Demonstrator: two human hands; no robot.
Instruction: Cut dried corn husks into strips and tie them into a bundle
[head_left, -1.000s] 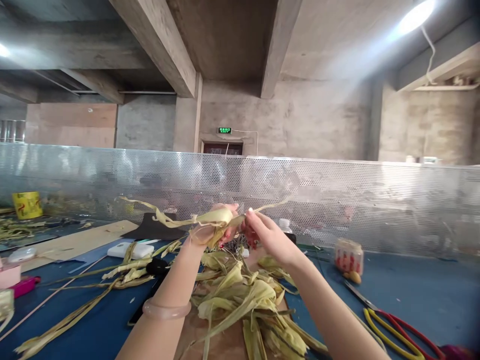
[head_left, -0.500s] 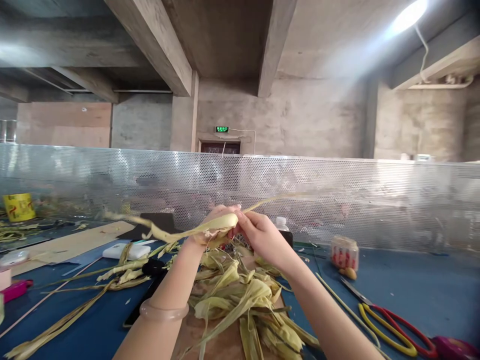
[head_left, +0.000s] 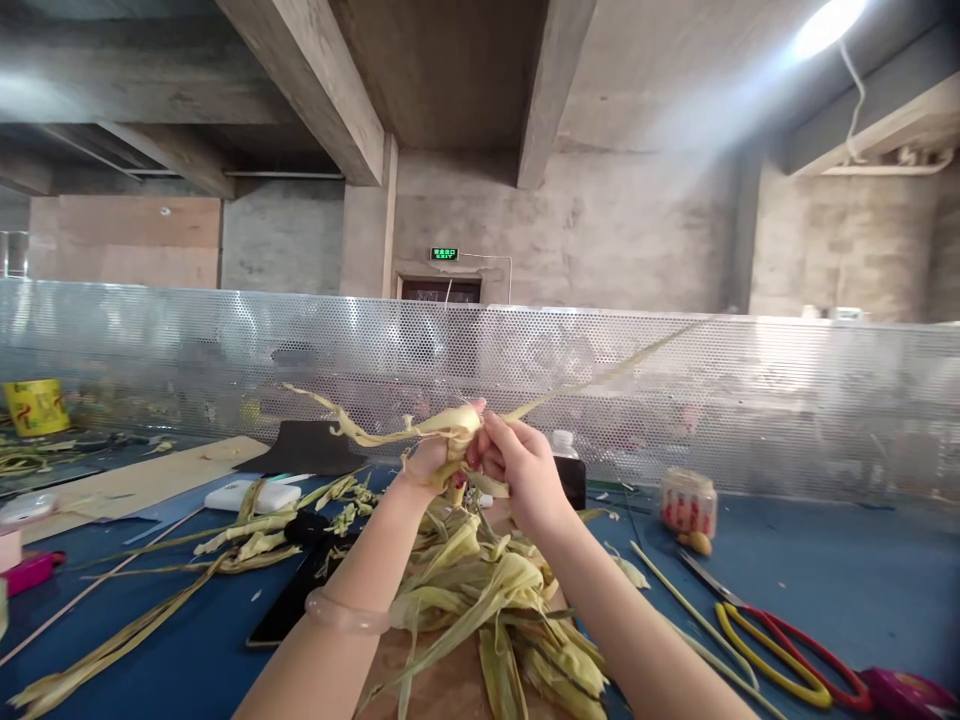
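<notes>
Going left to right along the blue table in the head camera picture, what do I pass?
Yellow tape roll → white flat box → left hand and right hand, both gripping the pale twisted corn husk bundle → small clear jar with red contents → red-and-yellow-handled scissors.

Your blue surface [head_left: 862, 580] carries a heap of corn husks [head_left: 487, 600] at its near edge. Long husk strips [head_left: 120, 650] trail toward the near left corner. Scissors [head_left: 780, 645] lie to the right, a small jar [head_left: 688, 503] behind them. A white box [head_left: 251, 497], a cardboard sheet [head_left: 142, 480] and a yellow tape roll [head_left: 34, 405] sit along the left.
</notes>
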